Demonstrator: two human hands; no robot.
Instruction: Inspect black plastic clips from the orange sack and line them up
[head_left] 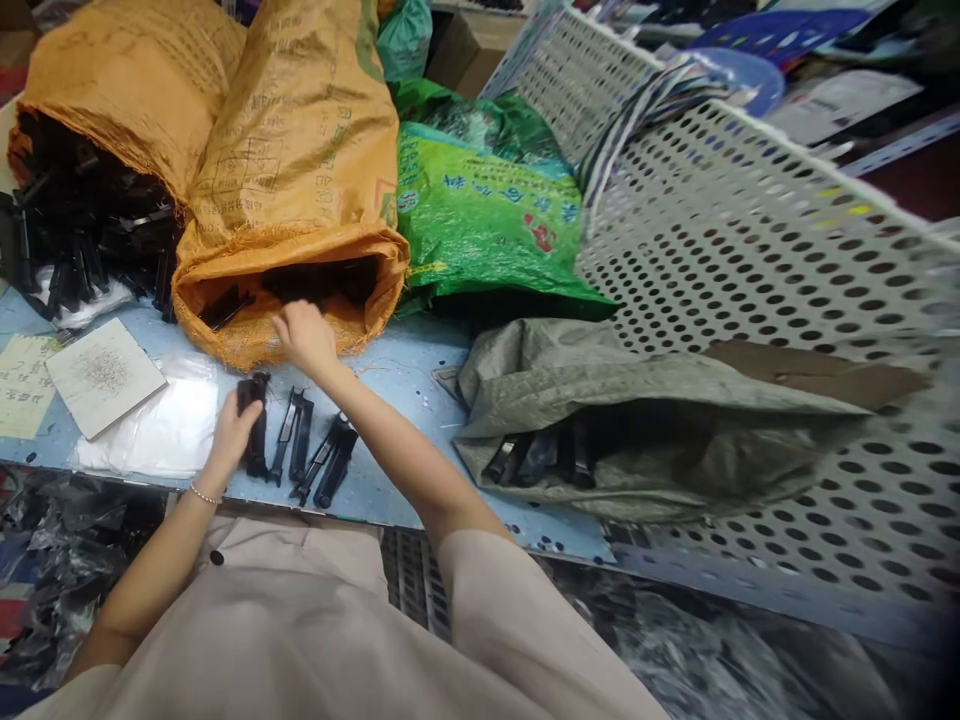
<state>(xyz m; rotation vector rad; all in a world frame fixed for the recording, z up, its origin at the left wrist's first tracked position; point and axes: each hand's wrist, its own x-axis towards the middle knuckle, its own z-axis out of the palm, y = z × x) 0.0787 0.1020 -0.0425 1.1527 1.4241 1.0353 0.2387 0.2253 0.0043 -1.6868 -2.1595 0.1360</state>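
My left hand (234, 432) is closed around an upright black plastic part (257, 425) at the front of the table. To its right lie several more slim black plastic parts (301, 435), side by side on the blue tabletop. My right hand (306, 338) reaches into the mouth of an orange woven sack (292, 150), its fingers bent and their tips hidden. What it holds there, if anything, does not show. More dark parts (225, 305) lie inside that sack.
A second orange sack (127, 80) spills black parts at left. Near it are a white tile (105, 378) and clear plastic bags (161, 425). A green bag (487, 215), a grey-green sack (660, 420) holding black parts, and a perforated white panel (750, 230) stand at right.
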